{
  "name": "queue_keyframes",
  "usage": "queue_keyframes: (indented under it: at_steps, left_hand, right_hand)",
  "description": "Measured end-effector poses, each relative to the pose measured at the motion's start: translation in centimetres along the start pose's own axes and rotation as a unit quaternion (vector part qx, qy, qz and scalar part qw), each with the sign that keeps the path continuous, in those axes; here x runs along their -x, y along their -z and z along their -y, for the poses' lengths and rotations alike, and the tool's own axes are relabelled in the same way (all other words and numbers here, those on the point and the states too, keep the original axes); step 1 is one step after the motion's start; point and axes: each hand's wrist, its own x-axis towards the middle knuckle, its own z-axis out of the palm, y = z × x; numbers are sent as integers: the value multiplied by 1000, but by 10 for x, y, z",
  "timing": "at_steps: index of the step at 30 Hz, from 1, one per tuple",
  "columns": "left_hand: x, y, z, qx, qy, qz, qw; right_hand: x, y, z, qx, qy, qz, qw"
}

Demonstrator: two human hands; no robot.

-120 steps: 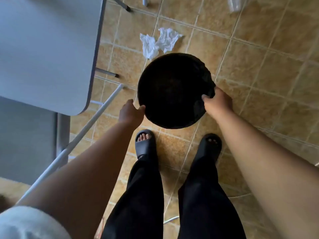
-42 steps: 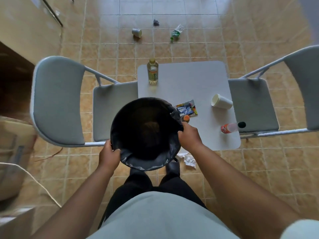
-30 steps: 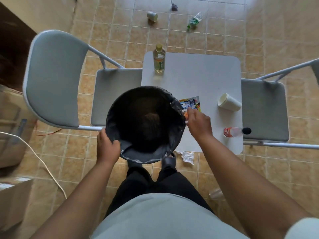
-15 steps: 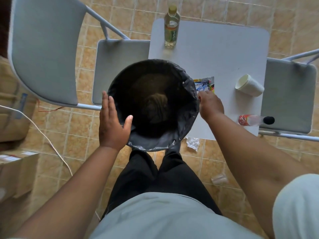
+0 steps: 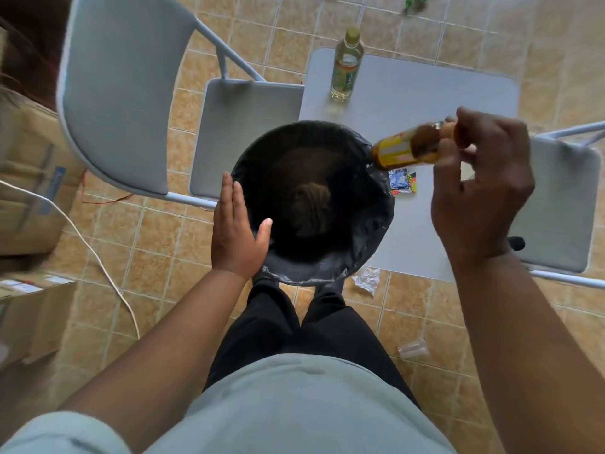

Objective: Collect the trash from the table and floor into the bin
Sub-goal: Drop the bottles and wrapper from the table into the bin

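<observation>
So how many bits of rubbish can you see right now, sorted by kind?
Bottles: 3 (small orange-labelled bottle in the right hand, tall yellow-capped bottle upright on the table, green bottle on the far floor)
Printed wrappers: 1 (wrapper on the table)
Crumpled papers: 1 (tissue on the floor)
Clear plastic cups: 1 (cup on the floor)
Total: 6

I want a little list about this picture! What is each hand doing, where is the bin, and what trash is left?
right hand: holds a small bottle with a yellow label, tilted over the bin's edge
left hand: open, flat against the bin's side
bin: black liner, in front of the person's legs, something brownish inside
table: upright yellow-capped bottle, colourful wrapper
floor: crumpled tissue, clear plastic cup
</observation>
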Motion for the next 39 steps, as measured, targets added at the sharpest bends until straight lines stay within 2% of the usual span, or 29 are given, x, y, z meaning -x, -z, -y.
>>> queue_keyframes:
  at_steps: [3, 6, 9, 12, 14, 16, 18, 21, 25, 27, 28, 31, 33, 36, 39]
  left_hand:
    - [0, -1, 0, 3, 0, 1, 1000]
    - [0, -1, 2, -3, -2, 2, 1000]
    - [-1, -1, 4, -15, -7, 5, 1000]
    - [-1, -1, 4, -22, -7, 5, 1000]
    - [-1, -1, 4, -25, -7, 2, 1000]
    - [-1, -2, 4, -30, -8, -3, 1000]
    - [-1, -3, 4, -36, -12, -7, 999]
    - [-1, -2, 3, -49, -12, -9, 999]
    - [-10, 2, 3, -81, -44, -28, 995]
    - [-19, 5, 5, -85, -68, -35, 993]
    - [-24, 6, 6, -85, -83, -33, 992]
    - [-38, 7, 6, -98, -129, -6, 987]
    - [-45, 6, 3, -110, -137, -2, 984]
    - [-52, 6, -1, -123, -126, -5, 984]
    - [-53, 5, -2, -134, -122, -5, 983]
  right_hand:
    - [2, -32, 23, -83, -5, 82, 993]
    - [22, -84, 33, -92, -25, 229, 969]
    - [53, -133, 28, -33, -53, 396, 916]
    - [74, -166, 18, 58, -87, 515, 851]
    - [83, -184, 9, 94, -158, 572, 800]
    - [88, -199, 1, 86, -255, 575, 773]
    - [90, -207, -4, 72, -323, 547, 769]
    - [95, -213, -12, 86, -344, 552, 755]
    - [100, -212, -11, 114, -302, 587, 742]
    - [94, -202, -4, 103, -250, 603, 750]
    - [88, -194, 0, 99, -202, 591, 775]
    - [69, -161, 11, 6, -111, 453, 884]
    - [52, -140, 15, -64, -87, 359, 927]
    - [20, -120, 14, -95, -64, 255, 960]
    - [-18, -131, -4, -64, -46, 207, 975]
